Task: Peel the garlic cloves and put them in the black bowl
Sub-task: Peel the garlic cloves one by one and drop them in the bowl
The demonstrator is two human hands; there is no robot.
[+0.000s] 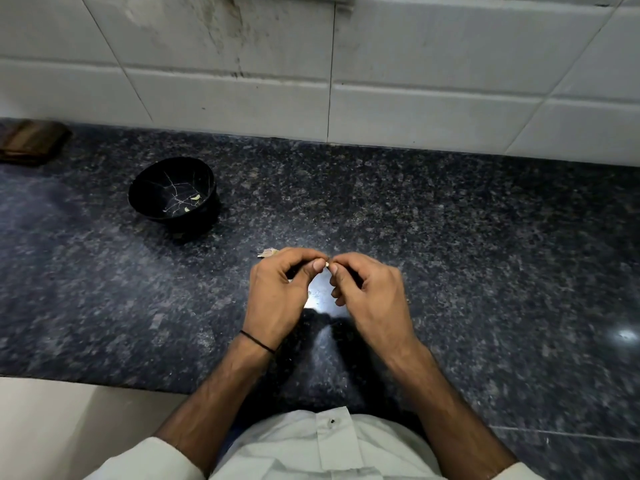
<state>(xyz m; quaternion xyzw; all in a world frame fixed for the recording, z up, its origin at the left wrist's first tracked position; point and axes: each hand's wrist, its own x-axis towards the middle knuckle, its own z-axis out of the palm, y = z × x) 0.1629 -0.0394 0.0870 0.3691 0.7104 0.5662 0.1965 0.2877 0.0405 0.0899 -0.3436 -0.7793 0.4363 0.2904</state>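
surface [450, 237]: black, flecked grey all over
black bowl [154, 188]: black, thin pale branching lines inside, yellowish bits
garlic clove [326, 264]: white
peel scrap [268, 252]: pale tan
wall tiles [242, 98]: white, grey smudges, dark joints
wristband [258, 342]: black
shirt [311, 445]: white
block [31, 142]: brown

Probably a home kitchen, dark speckled granite counter [450, 237], white tiled wall [415, 81] behind, stained grout

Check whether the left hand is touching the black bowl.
Apart. The head view shows bare countertop between the black bowl and the left hand, which pinches a garlic clove with the right hand.
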